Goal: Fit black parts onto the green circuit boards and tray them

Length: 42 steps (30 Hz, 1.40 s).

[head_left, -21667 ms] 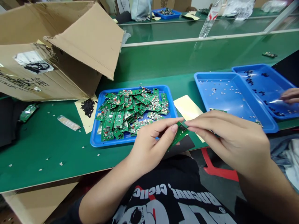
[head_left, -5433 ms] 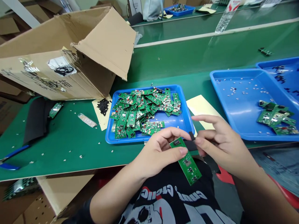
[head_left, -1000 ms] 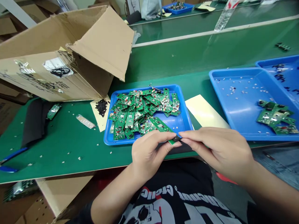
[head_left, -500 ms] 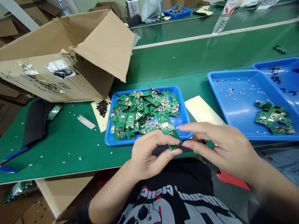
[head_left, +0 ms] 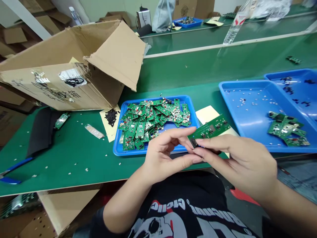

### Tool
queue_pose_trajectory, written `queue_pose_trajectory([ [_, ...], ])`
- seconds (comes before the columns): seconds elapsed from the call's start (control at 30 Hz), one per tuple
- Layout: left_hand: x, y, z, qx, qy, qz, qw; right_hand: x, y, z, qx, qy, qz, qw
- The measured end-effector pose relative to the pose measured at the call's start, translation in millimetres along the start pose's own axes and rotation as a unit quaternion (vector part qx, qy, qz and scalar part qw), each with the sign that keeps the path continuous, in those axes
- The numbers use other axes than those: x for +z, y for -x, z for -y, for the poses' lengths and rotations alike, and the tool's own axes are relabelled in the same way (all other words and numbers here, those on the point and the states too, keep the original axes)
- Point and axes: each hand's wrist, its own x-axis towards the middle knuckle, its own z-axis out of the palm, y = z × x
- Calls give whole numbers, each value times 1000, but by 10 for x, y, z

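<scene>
right hand: pinching long green circuit board by its connector end | left hand: loosely spread, fingertip touching that end | over green counter near edge

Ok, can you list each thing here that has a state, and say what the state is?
circuit board, held in the air, component side up
right hand, fingers pinch the board's near end
left hand, index fingertip at that end; grip unclear
cardboard box, on its side, flaps open
middle tray, heaped with boards
right tray, small pile of boards, scattered bits
</scene>
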Motion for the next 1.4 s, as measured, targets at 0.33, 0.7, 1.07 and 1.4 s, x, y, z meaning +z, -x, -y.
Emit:
queue_pose_trajectory([
  [0.33, -97, -55, 171, 168, -196, -24, 966, -38, 49, -12, 199, -226, 100, 948],
  [0.7, 9, -5, 257, 77, -86, -60, 991, -6, -38, -87, 305, -258, 104, 911],
  [1.07, 105, -46, 216, 83, 27, -86, 993, -68, -90, -140, 164, -93, 69, 980],
  [1.4, 88, 24, 113, -43, 52, -70, 995, -191, -101, -194, 14, -1, 91, 996],
])
